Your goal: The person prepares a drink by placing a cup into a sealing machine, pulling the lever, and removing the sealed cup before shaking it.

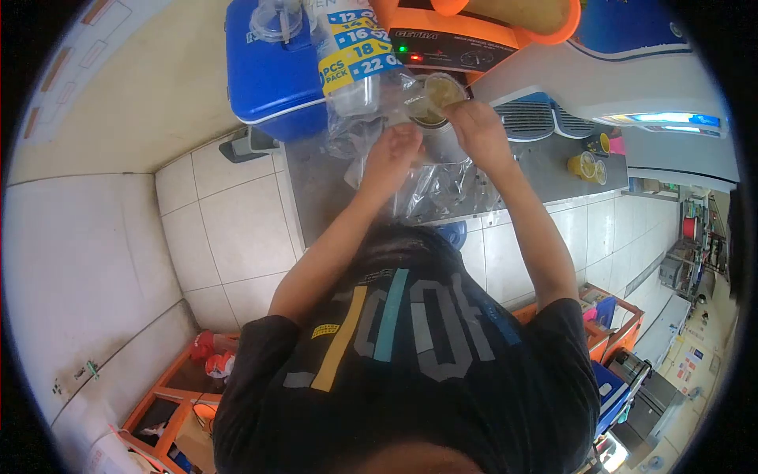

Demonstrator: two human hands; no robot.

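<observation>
My right hand (pixel 478 130) pinches the rim of a clear round plastic cup (pixel 444 91), which looks pale yellowish inside. My left hand (pixel 395 154) has its fingers curled on the near left side of the cup; what they hold is hidden. Beneath the cup, between the hands, a round metal rim (pixel 430 122) shows in part. Just left of the cup, a clear plastic sleeve of cups (pixel 359 59) with blue and yellow size labels lies beside my left hand. Crumpled clear plastic (pixel 434 189) lies near the counter's front edge.
An orange-and-black machine (pixel 454 51) stands behind the cup. A blue cooler box (pixel 276 87) is at the left, with clear lids (pixel 276 20) on top. Dark drip trays (pixel 529 118) and yellow-filled cups (pixel 583 166) are to the right on the grey counter (pixel 316 189).
</observation>
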